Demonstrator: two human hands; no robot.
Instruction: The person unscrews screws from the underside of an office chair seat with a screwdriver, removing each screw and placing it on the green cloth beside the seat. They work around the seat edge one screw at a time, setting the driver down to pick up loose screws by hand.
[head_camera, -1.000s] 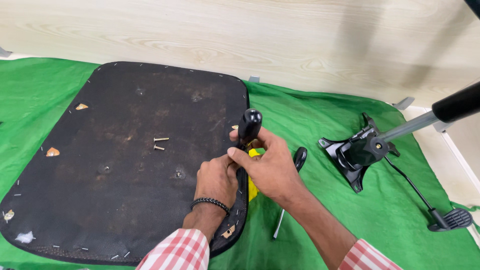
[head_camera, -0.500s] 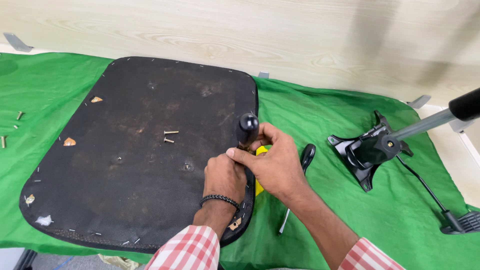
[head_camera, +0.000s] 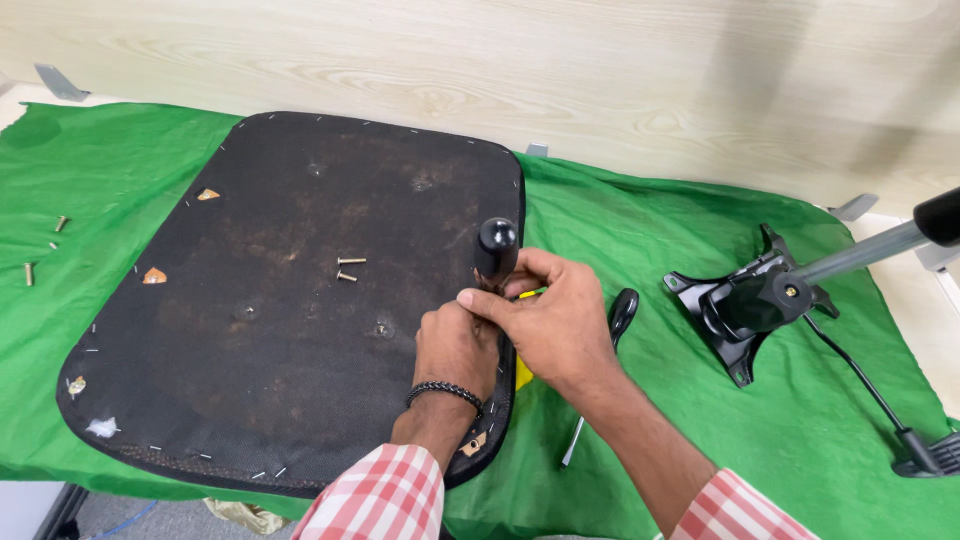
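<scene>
Screwdriver, black handle: stands approx. upright at the right edge of the seat base, handle knob up, shaft going down and hidden behind both hands, so tip not visible; long axis near vertical, leaning slightly toward the camera. Cannot tell what the tip sits on. Right hand wraps the lower handle, thumb and fingers closed round it; a bit of yellow shows under the palm, kind unclear. Left hand, with a dark braided wristband, is curled shut just below the handle, fingertips pinched at the shaft or at whatever is under it; exact hold hidden. Seat base lies underside up on the green cloth, black fabric stapled round the rim, long axis running from near left to far right. Progress, judged from the layout only: base is bare, no mechanism mounted on it; two loose screws lie on the fabric near centre, more small screws on the cloth at far left. Tilt mechanism w/ gas-lift column sits well apart to the right, plate tipped up, column pointing up and right out of view. So fastening work looks early to mid; mechanism not yet on the base. Second screwdriver lies on the cloth just right of the right hand, handle away from camera, tip toward it.
</scene>
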